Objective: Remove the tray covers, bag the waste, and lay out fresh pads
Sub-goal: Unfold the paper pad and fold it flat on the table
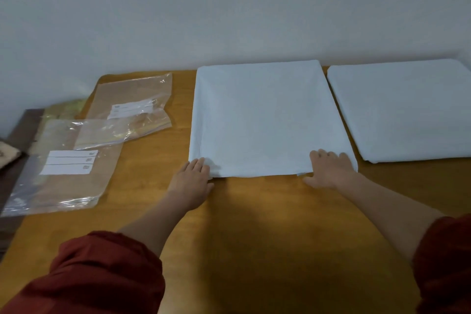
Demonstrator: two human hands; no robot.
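Note:
A large white pad (pixel 265 117) lies flat on the wooden table (pixel 254 224), in the middle. My left hand (pixel 192 181) rests with straight fingers on its near left corner. My right hand (pixel 328 169) lies flat on its near right corner, fingers spread and thumb out on the table. A second white pad (pixel 407 109) lies to the right, its far right edge cut off by the frame. Whether trays sit under the pads is hidden.
Two clear plastic bags with white labels lie at the left: one at the back (pixel 132 109), one nearer (pixel 63 168) overhanging the table's left edge. A yellowish plastic bag (pixel 66 107) and a dark side table (pixel 20 135) sit beyond. A pale wall stands behind.

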